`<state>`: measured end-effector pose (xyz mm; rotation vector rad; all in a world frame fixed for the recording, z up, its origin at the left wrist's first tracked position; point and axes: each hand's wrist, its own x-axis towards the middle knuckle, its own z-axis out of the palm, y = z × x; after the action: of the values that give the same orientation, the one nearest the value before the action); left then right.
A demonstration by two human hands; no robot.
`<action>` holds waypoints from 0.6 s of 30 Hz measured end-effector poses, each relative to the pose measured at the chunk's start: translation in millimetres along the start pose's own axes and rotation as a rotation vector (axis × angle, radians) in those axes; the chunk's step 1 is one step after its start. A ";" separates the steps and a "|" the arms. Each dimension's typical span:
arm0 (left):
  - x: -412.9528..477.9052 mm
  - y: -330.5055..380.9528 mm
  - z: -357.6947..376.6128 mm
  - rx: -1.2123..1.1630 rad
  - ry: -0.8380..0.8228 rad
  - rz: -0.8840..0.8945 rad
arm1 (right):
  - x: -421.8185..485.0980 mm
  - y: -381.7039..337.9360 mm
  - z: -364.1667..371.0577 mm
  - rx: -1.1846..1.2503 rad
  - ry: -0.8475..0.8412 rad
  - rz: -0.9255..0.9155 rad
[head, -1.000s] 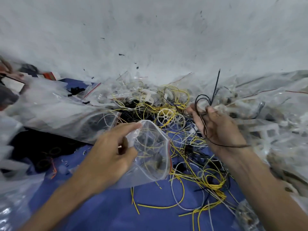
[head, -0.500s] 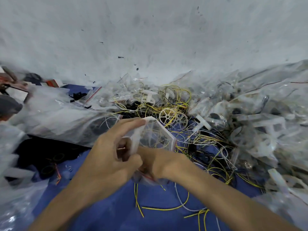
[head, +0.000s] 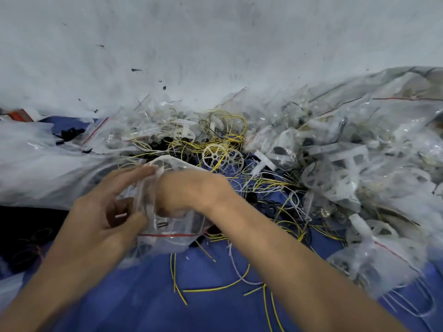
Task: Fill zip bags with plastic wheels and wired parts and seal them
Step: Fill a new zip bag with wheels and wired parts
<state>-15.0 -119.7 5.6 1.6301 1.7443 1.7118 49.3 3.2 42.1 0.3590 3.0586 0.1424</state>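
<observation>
Gaping over the blue surface's (head: pixel 143 298) middle, the clear zip bag (head: pixel 171 244) lies crosswise, red seal strip nearest. Left hand (head: pixel 103 212) fingers pinch its rim; right hand (head: pixel 188 190) is buried inside, fingers hidden, grip unclear.

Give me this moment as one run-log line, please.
left hand: holds zip bag open | right hand: inside bag, fingers hidden | state: unsealed
</observation>
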 end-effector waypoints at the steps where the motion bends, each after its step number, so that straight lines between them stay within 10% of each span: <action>1: 0.4 -3.4 1.0 -0.011 0.010 -0.012 | 0.0 -3.0 -1.1 -0.041 0.013 0.007; 7: 0.2 -6.1 11.0 -0.085 0.007 -0.005 | -23.1 -0.4 16.5 0.143 -0.123 -0.010; 14: -3.2 -10.9 11.8 -0.035 0.158 0.027 | -124.4 57.7 -25.5 0.725 0.406 0.118; 18: -0.6 -24.9 5.0 -0.043 0.230 -0.016 | -152.1 98.1 -3.8 0.323 -0.074 0.573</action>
<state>-24.3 -110.3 -16.0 1.4466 1.7972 1.9823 219.2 62.3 62.8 1.2179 2.8055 -0.3373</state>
